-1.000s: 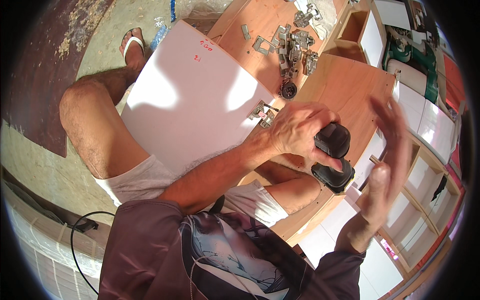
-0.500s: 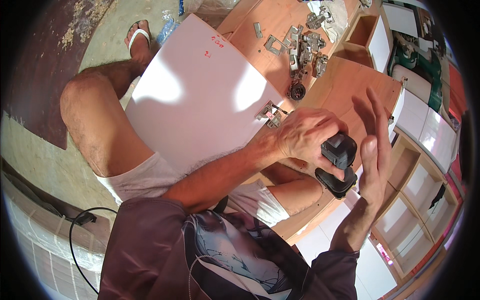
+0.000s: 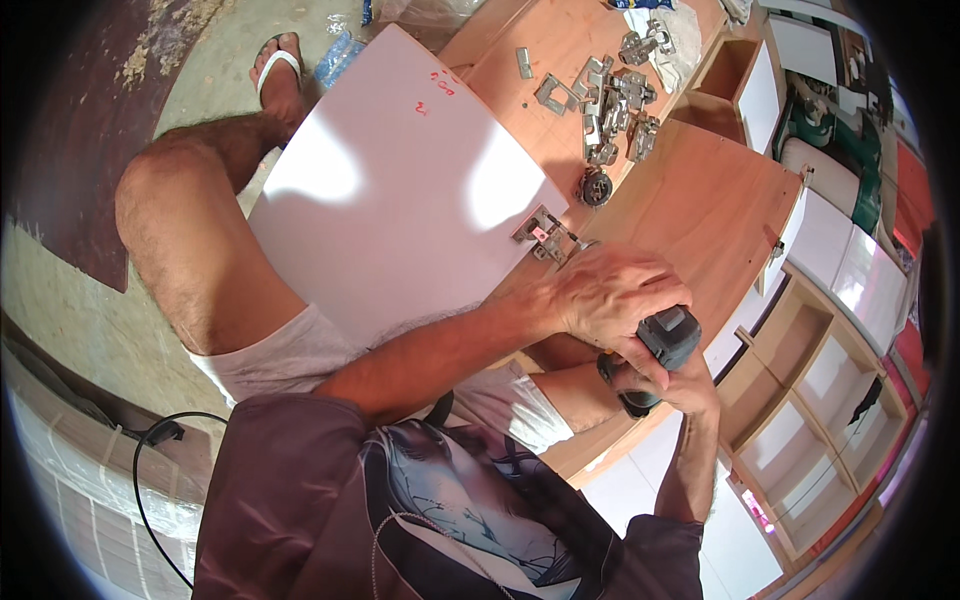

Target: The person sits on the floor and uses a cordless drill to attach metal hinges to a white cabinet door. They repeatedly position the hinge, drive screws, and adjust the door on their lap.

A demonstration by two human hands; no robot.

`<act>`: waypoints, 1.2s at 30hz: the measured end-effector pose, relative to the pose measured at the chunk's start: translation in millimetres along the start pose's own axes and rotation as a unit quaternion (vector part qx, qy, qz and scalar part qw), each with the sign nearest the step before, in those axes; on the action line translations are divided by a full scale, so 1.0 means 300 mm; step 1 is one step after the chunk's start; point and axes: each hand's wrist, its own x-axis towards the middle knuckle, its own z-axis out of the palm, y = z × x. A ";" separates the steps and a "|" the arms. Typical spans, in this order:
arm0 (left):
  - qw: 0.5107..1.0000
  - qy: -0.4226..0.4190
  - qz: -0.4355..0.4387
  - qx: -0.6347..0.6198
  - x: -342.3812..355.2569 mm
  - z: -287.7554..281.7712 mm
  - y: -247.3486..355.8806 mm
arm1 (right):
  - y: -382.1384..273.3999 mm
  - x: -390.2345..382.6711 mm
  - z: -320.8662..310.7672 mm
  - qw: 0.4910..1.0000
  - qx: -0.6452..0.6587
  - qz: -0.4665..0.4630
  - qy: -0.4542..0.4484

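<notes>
A black-and-grey cordless drill [image 3: 672,338] is held over the right edge of the white panel [image 3: 385,190]. My left hand [image 3: 615,298] is wrapped around the drill from above, covering most of its front. My right hand [image 3: 692,385] is closed on its lower part, with the fingers partly hidden. The drill's front end points toward a metal cabinet hinge [image 3: 543,235] at the panel's right corner. Whether the bit touches a screw I cannot tell. The panel lies across my lap and bears small red marks.
Several loose metal hinges [image 3: 610,105] lie piled on the wooden board [image 3: 490,60], beside a black round part [image 3: 594,187]. A brown wooden board [image 3: 745,190] extends to the right. Open cabinet frames [image 3: 815,350] stand at far right. A black cable [image 3: 140,480] curves at lower left.
My right hand, open with fingers spread before, has come down and closed on the drill. The drill has moved slightly down and left with my left hand.
</notes>
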 end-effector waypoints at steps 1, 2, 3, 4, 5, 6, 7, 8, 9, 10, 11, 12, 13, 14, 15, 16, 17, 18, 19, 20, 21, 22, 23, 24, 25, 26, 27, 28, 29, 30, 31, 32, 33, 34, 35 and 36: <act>1.000 -0.008 -0.016 -0.006 -0.001 0.002 0.000 | 0.015 -0.001 0.025 0.999 0.030 0.000 0.036; 0.999 -0.011 -0.030 -0.013 0.000 0.005 -0.001 | 0.025 -0.002 0.043 0.996 0.056 0.002 0.066; 0.999 -0.002 -0.031 -0.009 0.003 0.009 -0.001 | 0.029 0.005 0.053 0.992 -0.049 -0.041 0.110; 0.999 0.013 -0.029 -0.004 0.006 0.011 -0.001 | 0.027 0.009 0.057 0.990 -0.068 -0.033 0.119; 0.999 0.024 -0.026 0.001 0.009 0.011 -0.002 | 0.021 0.017 0.058 0.988 -0.087 -0.025 0.127; 0.999 0.021 -0.026 -0.002 0.011 0.009 -0.002 | 0.010 0.021 0.057 0.983 -0.129 -0.022 0.128; 1.000 0.016 -0.025 -0.003 0.012 0.004 -0.003 | -0.003 0.025 0.058 0.982 -0.141 -0.040 0.121; 0.999 0.016 -0.027 -0.005 0.013 -0.002 -0.004 | -0.018 0.028 0.059 0.977 -0.173 -0.061 0.108; 0.999 0.018 -0.028 -0.002 0.014 -0.005 -0.002 | -0.033 0.027 0.063 0.976 -0.179 -0.058 0.107; 0.999 0.024 -0.030 -0.001 0.015 -0.008 0.001 | -0.049 0.027 0.067 0.975 -0.186 -0.054 0.106; 0.999 0.028 -0.028 -0.004 0.017 -0.009 0.003 | -0.062 0.024 0.075 0.979 -0.166 -0.025 0.116; 0.999 0.041 -0.023 0.000 0.019 -0.011 0.003 | -0.074 0.022 0.082 0.981 -0.146 0.005 0.126; 0.999 0.052 -0.014 0.003 0.021 -0.015 0.002 | -0.085 0.023 0.088 0.982 -0.143 0.007 0.126; 0.998 0.063 -0.006 0.009 0.024 -0.018 0.000 | -0.093 0.026 0.092 0.982 -0.139 0.008 0.127; 0.998 0.061 -0.009 0.009 0.023 -0.021 0.002 | -0.101 0.028 0.094 0.982 -0.136 0.009 0.128; 0.998 0.059 -0.014 0.012 0.023 -0.025 0.004 | -0.108 0.029 0.094 0.981 -0.145 0.003 0.128; 0.998 0.060 -0.018 0.014 0.023 -0.027 0.005 | -0.113 0.030 0.094 0.980 -0.154 -0.002 0.127; 0.998 0.058 -0.020 0.017 0.023 -0.029 0.006 | -0.117 0.031 0.093 0.978 -0.164 -0.006 0.126; 0.998 0.058 -0.020 0.019 0.025 -0.031 0.006 | -0.121 0.031 0.091 0.978 -0.168 -0.002 0.123; 0.998 0.057 -0.019 0.022 0.026 -0.032 0.005 | -0.124 0.030 0.090 0.978 -0.171 0.002 0.120; 0.998 0.059 -0.017 0.023 0.028 -0.033 0.005 | -0.126 0.030 0.089 0.976 -0.181 0.006 0.119; 0.998 0.060 -0.014 0.024 0.028 -0.033 0.005 | -0.126 0.030 0.089 0.978 -0.173 -0.001 0.120; 0.998 0.059 -0.012 0.027 0.029 -0.034 0.005 | -0.125 0.030 0.091 0.978 -0.169 -0.005 0.121; 0.998 0.062 -0.011 0.024 0.028 -0.035 0.006 | -0.124 0.030 0.093 0.979 -0.164 -0.005 0.120; 0.998 0.063 -0.010 0.022 0.028 -0.036 0.005 | -0.123 0.029 0.094 0.980 -0.159 -0.005 0.119; 0.998 0.064 -0.009 0.021 0.027 -0.037 0.005 | -0.123 0.030 0.095 0.981 -0.155 -0.003 0.117; 0.998 0.065 -0.008 0.021 0.028 -0.037 0.003 | -0.122 0.031 0.094 0.981 -0.153 -0.001 0.117; 0.998 0.066 -0.006 0.020 0.029 -0.036 0.001 | -0.122 0.031 0.092 0.981 -0.151 0.001 0.118; 0.997 0.068 -0.005 0.020 0.029 -0.036 0.001 | -0.122 0.032 0.091 0.981 -0.152 0.006 0.119; 0.998 0.065 -0.005 0.017 0.028 -0.037 0.000 | -0.121 0.032 0.091 0.981 -0.153 0.016 0.115; 0.998 0.063 -0.004 0.015 0.029 -0.037 -0.002 | -0.121 0.032 0.090 0.981 -0.154 0.010 0.115; 0.998 0.062 -0.004 0.012 0.029 -0.038 -0.004 | -0.120 0.031 0.089 0.982 -0.155 0.011 0.110; 0.998 0.063 -0.007 0.010 0.029 -0.037 -0.004 | -0.118 0.029 0.090 0.982 -0.155 0.017 0.110; 0.998 0.067 -0.009 0.007 0.030 -0.035 -0.004 | -0.116 0.029 0.091 0.982 -0.149 0.008 0.113; 0.998 0.070 -0.012 0.003 0.031 -0.032 -0.005 | -0.111 0.027 0.094 0.982 -0.142 0.004 0.122; 0.998 0.065 -0.013 0.000 0.031 -0.028 -0.004 | -0.105 0.024 0.097 0.982 -0.140 0.016 0.122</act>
